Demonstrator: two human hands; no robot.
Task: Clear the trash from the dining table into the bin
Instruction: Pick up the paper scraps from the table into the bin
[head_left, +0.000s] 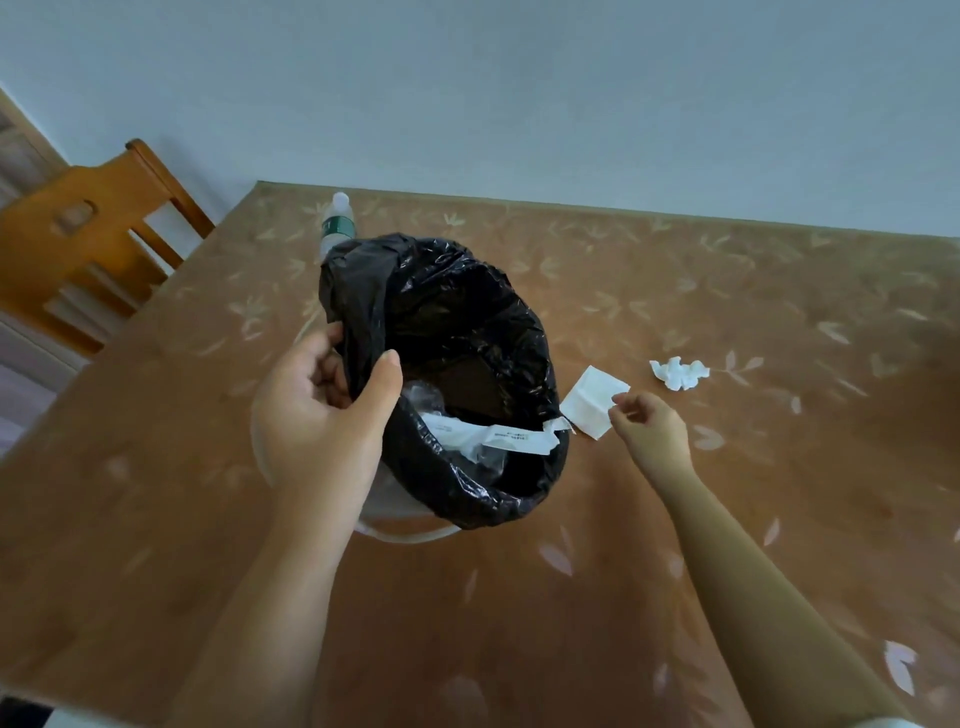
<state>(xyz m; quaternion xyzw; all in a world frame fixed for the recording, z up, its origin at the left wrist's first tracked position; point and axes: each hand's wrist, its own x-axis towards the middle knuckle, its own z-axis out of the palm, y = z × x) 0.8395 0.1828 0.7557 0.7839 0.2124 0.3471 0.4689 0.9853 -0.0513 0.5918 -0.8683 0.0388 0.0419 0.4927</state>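
Note:
A white bin lined with a black bag (467, 332) sits tilted above the brown dining table (623, 545). My left hand (322, 410) grips the bag's rim at its left side. Inside the bin lie a white paper strip (498, 439) and clear plastic. My right hand (649, 423) pinches the corner of a flat white napkin (592, 402) just right of the bin's rim. A crumpled white tissue (679, 373) lies on the table further right.
A plastic water bottle with a green label (336, 223) stands behind the bin near the table's far edge. A wooden chair (88, 244) stands at the left side. A pale wall runs behind the table.

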